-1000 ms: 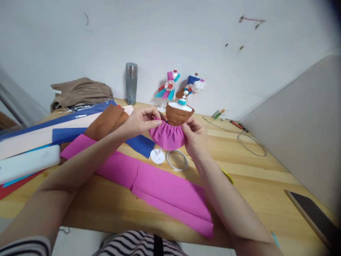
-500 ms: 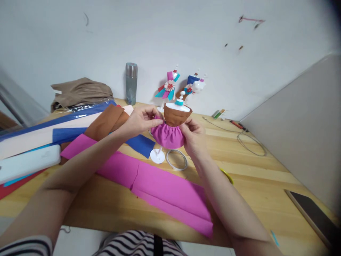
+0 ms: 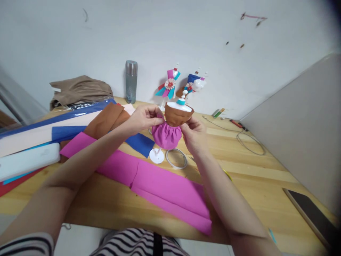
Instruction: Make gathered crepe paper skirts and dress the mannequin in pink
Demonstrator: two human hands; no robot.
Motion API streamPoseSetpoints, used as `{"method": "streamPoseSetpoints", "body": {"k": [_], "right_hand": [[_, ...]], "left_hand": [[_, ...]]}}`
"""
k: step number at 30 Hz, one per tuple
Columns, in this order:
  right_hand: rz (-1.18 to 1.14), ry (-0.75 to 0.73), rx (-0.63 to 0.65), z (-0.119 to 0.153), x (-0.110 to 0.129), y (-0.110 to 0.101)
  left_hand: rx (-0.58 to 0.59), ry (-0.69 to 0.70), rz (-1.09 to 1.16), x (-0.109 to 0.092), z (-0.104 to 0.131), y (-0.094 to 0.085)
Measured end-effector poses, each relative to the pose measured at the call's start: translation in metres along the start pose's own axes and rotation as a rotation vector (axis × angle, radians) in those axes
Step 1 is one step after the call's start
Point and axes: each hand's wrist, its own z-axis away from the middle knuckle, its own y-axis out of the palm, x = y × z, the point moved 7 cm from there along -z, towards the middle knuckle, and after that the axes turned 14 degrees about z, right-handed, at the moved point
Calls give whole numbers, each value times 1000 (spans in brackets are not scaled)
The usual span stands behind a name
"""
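Observation:
In front of me a small white mannequin on a stand (image 3: 156, 155) wears a brown top (image 3: 178, 115) and a gathered pink skirt (image 3: 167, 136). A turquoise band (image 3: 181, 102) circles its neck. My left hand (image 3: 149, 116) pinches the pink skirt's waist edge on the left, thumb against fingers. On the opposite side my right hand (image 3: 194, 133) closes on the waist, its thumb in front and its other fingers partly hidden behind. Below lies a long folded pink strip (image 3: 170, 192). A pale ring (image 3: 176, 158) rests right of the stand's base.
Two dressed mannequins, one with a flower (image 3: 170, 84), and a grey bottle (image 3: 131, 81) stand by the wall. Folded brown cloth (image 3: 82, 89), a white case (image 3: 29, 161) and coloured strips occupy the left. A cable (image 3: 243, 142) and a phone (image 3: 310, 217) are on the right.
The mannequin has tilted slightly to the right, and its top sits a little farther right. Both hands keep their grip at the waist. The view has shifted slightly.

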Motion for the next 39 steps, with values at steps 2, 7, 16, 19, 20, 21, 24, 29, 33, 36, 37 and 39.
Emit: {"method": "streamPoseSetpoints", "body": {"k": [2,7,16,19,20,21,24,29,33,36,37,39], "right_hand": [[-12,-5,18,-1,-1,2],[-17,38,59,-3,-9,2],[-77,31,187,-10,-10,9],[-108,11,227,-11,-9,12],[-117,9,236,-12,-8,13],[-124,9,243,-12,-8,13],[-133,11,252,-13,-5,15],[-116,52,277,-16,-4,18],[-91,31,292,-18,-4,18],[-87,6,306,-19,-4,19],[-96,3,311,-19,-4,19],[-121,5,315,-19,-5,19]], "left_hand": [[42,9,-24,2,-1,1],[106,24,-88,6,-2,4],[155,20,-105,1,0,8],[141,34,-121,0,0,6],[132,38,-126,-1,0,5],[122,39,-131,-1,0,4],[106,23,-127,0,0,4],[125,-2,-71,4,-1,4],[123,-3,-36,8,-2,2],[127,-5,-30,10,-2,0],[122,-11,-27,10,-2,0],[108,-25,-16,10,-3,-2]]}}
